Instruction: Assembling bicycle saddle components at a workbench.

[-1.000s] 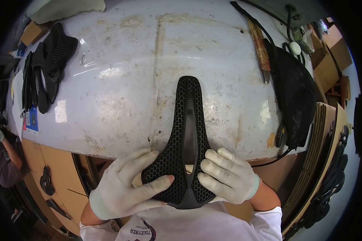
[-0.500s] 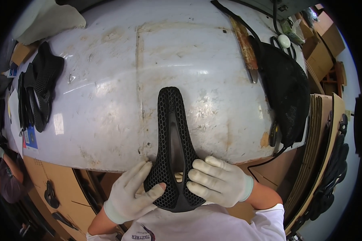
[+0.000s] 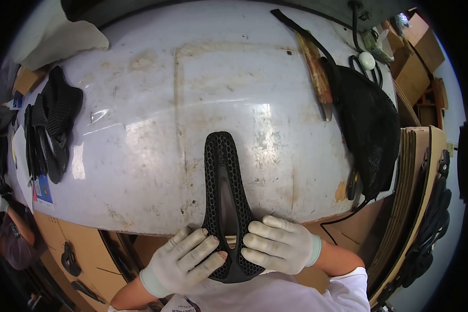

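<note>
A black bicycle saddle (image 3: 211,203) with a honeycomb surface and a long central slot lies nose away from me, its wide rear overhanging the table's near edge. My left hand (image 3: 184,260), in a whitish glove, rests its fingers over the saddle's left rear wing. From the other side, my right hand (image 3: 283,243), gloved the same way, grips the right rear wing with its fingers on top. Its thumb is hidden.
Black honeycomb pieces (image 3: 62,112) lie at the table's left. On the right are a worn knife-like tool (image 3: 314,70) and a black mesh bag (image 3: 369,119). Stacked cardboard (image 3: 405,171) stands beside the table. Another person's gloved hand (image 3: 1,203) shows at far left.
The saddle's nose appears lower in the view, nearer to me. My left hand has slid its fingers further onto the saddle; the right stays on its wing.
</note>
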`<state>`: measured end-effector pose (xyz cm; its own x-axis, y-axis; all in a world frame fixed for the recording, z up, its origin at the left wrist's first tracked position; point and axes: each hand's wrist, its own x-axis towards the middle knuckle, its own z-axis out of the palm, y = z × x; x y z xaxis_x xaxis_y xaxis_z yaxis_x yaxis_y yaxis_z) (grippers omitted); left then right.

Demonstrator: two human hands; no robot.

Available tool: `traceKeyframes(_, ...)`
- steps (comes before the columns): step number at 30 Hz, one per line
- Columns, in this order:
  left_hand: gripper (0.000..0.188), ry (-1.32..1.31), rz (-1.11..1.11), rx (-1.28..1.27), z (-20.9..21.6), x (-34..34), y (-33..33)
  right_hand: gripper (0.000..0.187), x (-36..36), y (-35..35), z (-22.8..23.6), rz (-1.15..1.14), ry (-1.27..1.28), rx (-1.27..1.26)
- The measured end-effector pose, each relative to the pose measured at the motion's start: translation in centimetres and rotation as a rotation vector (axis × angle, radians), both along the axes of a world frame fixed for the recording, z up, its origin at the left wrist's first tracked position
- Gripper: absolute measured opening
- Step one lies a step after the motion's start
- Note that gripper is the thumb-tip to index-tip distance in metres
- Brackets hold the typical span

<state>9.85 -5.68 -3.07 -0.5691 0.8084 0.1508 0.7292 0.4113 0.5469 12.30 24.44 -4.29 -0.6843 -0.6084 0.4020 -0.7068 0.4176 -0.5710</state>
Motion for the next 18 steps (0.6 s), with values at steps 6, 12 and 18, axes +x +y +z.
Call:
traceKeyframes(6,0.070,-1.075,0.430,0.605,0.4,-3.6,1.3,0.034,0.1,-0.5,-0.7,0.010,0.014,0.020)
traceKeyframes(12,0.072,-1.350,0.441,0.439,1.8,-8.6,3.5,0.032,-0.1,-0.1,-0.7,0.110,0.025,0.031)
traceKeyframes(18,0.070,-1.008,0.439,0.317,1.1,-3.7,2.6,0.070,1.8,0.2,-0.2,0.078,-0.230,-0.336)
